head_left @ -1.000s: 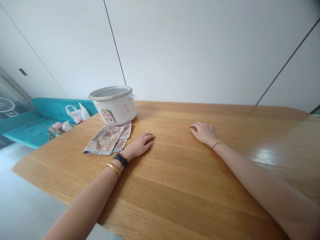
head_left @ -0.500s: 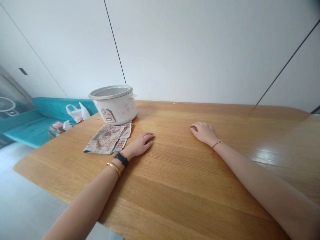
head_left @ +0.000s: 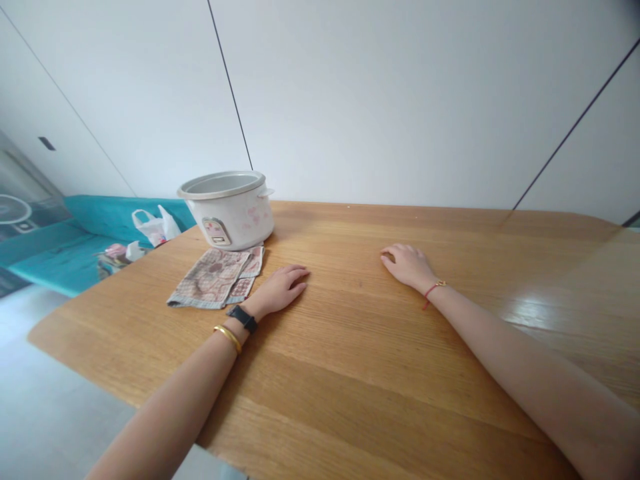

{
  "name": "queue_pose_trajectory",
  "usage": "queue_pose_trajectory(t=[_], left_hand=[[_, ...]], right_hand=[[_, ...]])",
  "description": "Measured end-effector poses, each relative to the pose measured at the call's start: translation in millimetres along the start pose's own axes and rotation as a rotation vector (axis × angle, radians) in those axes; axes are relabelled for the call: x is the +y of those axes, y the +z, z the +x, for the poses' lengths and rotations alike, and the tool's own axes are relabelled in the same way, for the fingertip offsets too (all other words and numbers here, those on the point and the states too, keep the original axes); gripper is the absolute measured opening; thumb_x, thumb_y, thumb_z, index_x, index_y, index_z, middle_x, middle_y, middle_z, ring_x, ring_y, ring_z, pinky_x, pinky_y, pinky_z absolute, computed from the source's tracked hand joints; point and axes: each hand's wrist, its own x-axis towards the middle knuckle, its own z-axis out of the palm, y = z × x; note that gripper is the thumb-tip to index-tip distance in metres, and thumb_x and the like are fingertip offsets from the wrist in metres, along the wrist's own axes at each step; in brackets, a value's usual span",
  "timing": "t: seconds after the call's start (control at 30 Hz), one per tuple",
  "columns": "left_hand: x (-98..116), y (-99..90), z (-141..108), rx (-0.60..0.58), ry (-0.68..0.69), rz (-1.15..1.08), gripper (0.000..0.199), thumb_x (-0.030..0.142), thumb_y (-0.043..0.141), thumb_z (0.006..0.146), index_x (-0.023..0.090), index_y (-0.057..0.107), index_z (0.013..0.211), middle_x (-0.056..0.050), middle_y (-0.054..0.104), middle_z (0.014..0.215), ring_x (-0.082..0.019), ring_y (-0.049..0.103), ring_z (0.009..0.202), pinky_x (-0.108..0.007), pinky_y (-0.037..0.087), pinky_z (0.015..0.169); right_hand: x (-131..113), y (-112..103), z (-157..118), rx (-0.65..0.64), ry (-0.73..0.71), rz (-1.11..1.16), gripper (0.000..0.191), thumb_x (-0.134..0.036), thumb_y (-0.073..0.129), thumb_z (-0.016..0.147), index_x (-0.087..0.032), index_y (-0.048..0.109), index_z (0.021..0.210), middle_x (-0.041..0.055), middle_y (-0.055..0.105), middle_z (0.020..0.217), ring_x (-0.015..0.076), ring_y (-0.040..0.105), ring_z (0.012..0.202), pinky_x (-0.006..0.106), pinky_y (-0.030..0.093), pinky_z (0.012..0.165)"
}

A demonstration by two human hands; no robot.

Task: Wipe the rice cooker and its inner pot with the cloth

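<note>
My left hand [head_left: 279, 291] rests palm down on the wooden table [head_left: 350, 373], fingers stretched out and holding nothing. Just left of it lies a folded patterned cloth [head_left: 207, 277] in brown and pink checks. Behind the cloth stands a white rice cooker [head_left: 240, 217] with pink flowers and a switch panel; its lid is off, and the bottom of its inside is out of sight. Over on the right, my right hand [head_left: 409, 265] lies on the bare wood with its fingers loosely curved, thumb apart from them, and nothing in it.
A white panelled wall [head_left: 380, 100] runs along the table's far edge. Beyond the left edge is a teal sofa [head_left: 45, 257] with a white plastic bag [head_left: 156, 227] and some small items on it. A fan [head_left: 13, 210] stands at the far left.
</note>
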Motion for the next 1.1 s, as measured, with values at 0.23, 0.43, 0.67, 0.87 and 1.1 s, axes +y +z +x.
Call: queue_pose_trajectory(t=[0.23,0.43,0.67,0.87,1.1], left_hand=[[0.5,-0.3,0.2,-0.001,-0.004,-0.009,0.044,0.034,0.051,0.102,0.017,0.065,0.14,-0.014,0.06,0.149,-0.026,0.056,0.139,-0.042,0.04,0.123],[0.0,-0.3,0.0,-0.005,-0.001,-0.008,0.045,0.034,0.05,0.102,0.014,0.065,0.14,-0.015,0.06,0.15,-0.027,0.056,0.139,-0.043,0.04,0.123],[0.2,-0.5,0.3,-0.002,0.0,-0.001,0.046,0.035,0.05,0.102,0.013,0.065,0.14,-0.016,0.06,0.149,-0.027,0.056,0.138,-0.044,0.04,0.122],[-1.3,0.3,0.4,0.008,0.01,-0.012,0.044,0.035,0.051,0.102,0.017,0.066,0.138,-0.015,0.061,0.148,-0.027,0.057,0.138,-0.044,0.041,0.122],[-1.7,0.7,0.0,0.006,0.006,-0.008,0.045,0.036,0.05,0.102,0.015,0.065,0.139,-0.015,0.061,0.149,-0.027,0.056,0.139,-0.044,0.04,0.122]], right_hand=[[0.1,0.3,0.1,-0.002,0.005,-0.004,0.031,-0.033,0.05,0.105,-0.024,0.074,0.122,0.0076,0.066,0.132,0.0291,0.057,0.123,0.046,0.041,0.108],[-0.5,-0.1,0.4,-0.006,0.0,-0.007,0.031,-0.033,0.05,0.106,-0.024,0.074,0.122,0.0079,0.066,0.132,0.029,0.057,0.123,0.045,0.041,0.107],[-0.6,-0.2,0.6,-0.005,-0.003,-0.014,0.032,-0.034,0.05,0.105,-0.024,0.075,0.122,0.0079,0.067,0.131,0.0297,0.057,0.122,0.046,0.042,0.107],[-0.2,-0.1,0.5,-0.007,0.002,-0.004,0.032,-0.034,0.049,0.105,-0.025,0.075,0.122,0.0081,0.066,0.132,0.0294,0.057,0.122,0.046,0.042,0.107],[-1.5,-1.7,-0.1,-0.009,0.003,-0.009,0.031,-0.034,0.049,0.105,-0.024,0.075,0.121,0.007,0.067,0.131,0.0291,0.057,0.122,0.046,0.043,0.107]])
